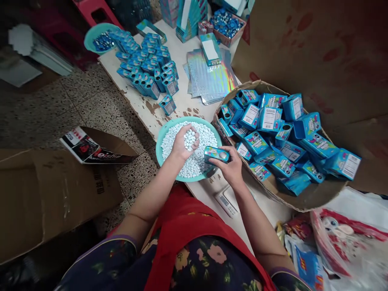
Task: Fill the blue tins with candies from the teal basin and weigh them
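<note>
A turquoise basin (pixel 158 146) full of small white candies (pixel 189 171) sits at the table's edge in front of me. Over it my left hand (pixel 182 142) is cupped palm up, fingers curled around a heap of the candies. My right hand (pixel 233 166) grips a small blue candy box (pixel 216 154) lying sideways over the basin's right rim, its round hole or window facing right. The two hands are apart. Whether candies are inside the box cannot be seen.
A large carton (pixel 269 194) of blue boxes (pixel 270 118) stands right of the basin. Rows of small boxes (pixel 148 64) fill the table's far left. Shiny sheets (pixel 209 76) lie behind the basin, a small scale (pixel 227 202) before it. Brown cardboard (pixel 81 194) is at left.
</note>
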`<state>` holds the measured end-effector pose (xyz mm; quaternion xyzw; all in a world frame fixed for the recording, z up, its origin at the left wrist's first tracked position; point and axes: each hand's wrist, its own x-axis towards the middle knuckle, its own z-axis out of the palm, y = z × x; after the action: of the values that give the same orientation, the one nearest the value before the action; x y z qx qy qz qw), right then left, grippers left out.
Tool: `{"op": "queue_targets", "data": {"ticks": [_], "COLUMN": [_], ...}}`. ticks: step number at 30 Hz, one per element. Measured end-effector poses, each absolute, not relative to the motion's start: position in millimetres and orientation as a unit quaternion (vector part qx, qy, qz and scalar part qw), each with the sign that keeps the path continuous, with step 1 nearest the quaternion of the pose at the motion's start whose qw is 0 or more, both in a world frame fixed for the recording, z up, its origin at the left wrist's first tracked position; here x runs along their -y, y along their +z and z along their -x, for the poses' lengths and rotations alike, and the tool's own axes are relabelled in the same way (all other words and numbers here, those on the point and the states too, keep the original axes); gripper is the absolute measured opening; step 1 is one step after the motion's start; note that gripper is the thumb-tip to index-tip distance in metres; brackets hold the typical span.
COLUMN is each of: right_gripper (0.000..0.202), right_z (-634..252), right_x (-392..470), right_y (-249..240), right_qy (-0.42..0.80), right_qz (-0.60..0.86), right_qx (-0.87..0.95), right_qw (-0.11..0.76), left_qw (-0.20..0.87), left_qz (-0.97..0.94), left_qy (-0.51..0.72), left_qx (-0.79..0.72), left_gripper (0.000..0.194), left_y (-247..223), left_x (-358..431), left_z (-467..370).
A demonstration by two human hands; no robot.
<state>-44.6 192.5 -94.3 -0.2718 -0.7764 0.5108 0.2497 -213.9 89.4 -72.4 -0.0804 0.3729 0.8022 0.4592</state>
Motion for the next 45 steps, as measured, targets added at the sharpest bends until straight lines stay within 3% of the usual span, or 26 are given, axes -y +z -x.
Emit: {"op": "queue_targets", "data": {"ticks": [6, 9, 16, 20, 26, 29, 31, 35, 39, 45], "right_gripper": [0.042, 0.034, 0.096, 0.101, 0.079, 0.086, 0.077, 0.047, 0.048, 0.034], "right_z": [57, 56, 49, 44, 37, 41, 46, 58, 65, 74], "right_x": [-203, -215, -235, -229, -205, -197, -192, -181, -173, -166], "right_y": [-99, -95, -67, -70, -98, -103, -100, -92, -89, -91], "right_qy": [0.661, 0.764, 0.782, 0.747, 0.801, 0.725, 0.634, 0.540, 0.471, 0.417], "right_qz": [0.343, 0.284, 0.184, 0.202, 0.220, 0.205, 0.217, 0.217, 0.193, 0.177], "right_qx": [0.595, 0.493, 0.553, 0.607, 0.548, 0.651, 0.735, 0.803, 0.838, 0.856], "right_qw": [0.302, 0.304, 0.220, 0.183, 0.101, 0.098, 0.101, 0.128, 0.198, 0.250], "left_qw": [0.471, 0.486, 0.490, 0.479, 0.481, 0.473, 0.463, 0.425, 0.369, 0.239], "left_qz": [0.115, 0.141, 0.171, 0.174, 0.180, 0.141, 0.115, 0.087, 0.064, 0.024], "left_qy": [0.803, 0.791, 0.777, 0.780, 0.774, 0.786, 0.797, 0.817, 0.832, 0.852], "left_qx": [-0.346, -0.342, -0.358, -0.364, -0.369, -0.372, -0.370, -0.380, -0.409, -0.465], "left_gripper": [0.018, 0.017, 0.016, 0.016, 0.017, 0.018, 0.019, 0.023, 0.027, 0.026], "left_y": [-76, -84, -99, -105, -99, -85, -74, -51, -39, -50], "left_x": [-81, -77, -73, -74, -76, -77, -79, -81, -82, -91], "left_z": [215, 211, 212, 213, 213, 213, 212, 209, 207, 201]}}
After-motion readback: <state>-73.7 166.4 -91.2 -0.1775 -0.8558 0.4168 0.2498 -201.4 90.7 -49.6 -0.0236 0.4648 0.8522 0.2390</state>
